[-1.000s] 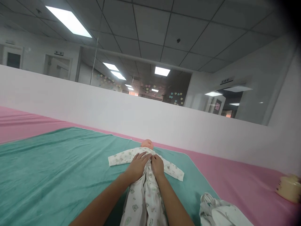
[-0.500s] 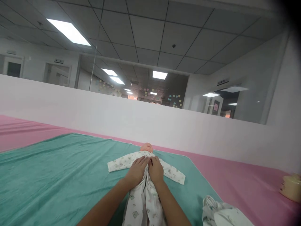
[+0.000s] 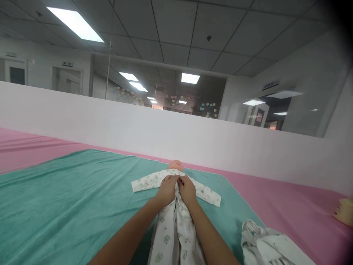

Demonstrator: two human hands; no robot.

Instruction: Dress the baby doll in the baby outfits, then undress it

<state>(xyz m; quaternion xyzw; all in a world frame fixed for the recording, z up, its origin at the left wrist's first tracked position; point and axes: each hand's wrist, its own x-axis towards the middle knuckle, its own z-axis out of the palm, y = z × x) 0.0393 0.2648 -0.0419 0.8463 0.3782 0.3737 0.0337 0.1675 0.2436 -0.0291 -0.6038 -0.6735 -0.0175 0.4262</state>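
A baby doll [image 3: 175, 165] lies on its back on a teal towel [image 3: 68, 198], dressed in a white printed romper [image 3: 171, 228] with its sleeves spread out. My left hand [image 3: 166, 190] and my right hand [image 3: 186, 190] rest side by side on the doll's chest. The fingers of both hands pinch the romper's front edges together just below the neck. Only the top of the doll's head shows beyond my hands.
The towel covers a pink sheet [image 3: 275, 209] backed by a low white wall [image 3: 165, 136]. A crumpled white cloth [image 3: 264, 244] lies at the lower right. A cream-coloured container [image 3: 344, 211] sits at the far right edge.
Both hands have crept a little up the romper's front toward the doll's neck. The view has shifted slightly.
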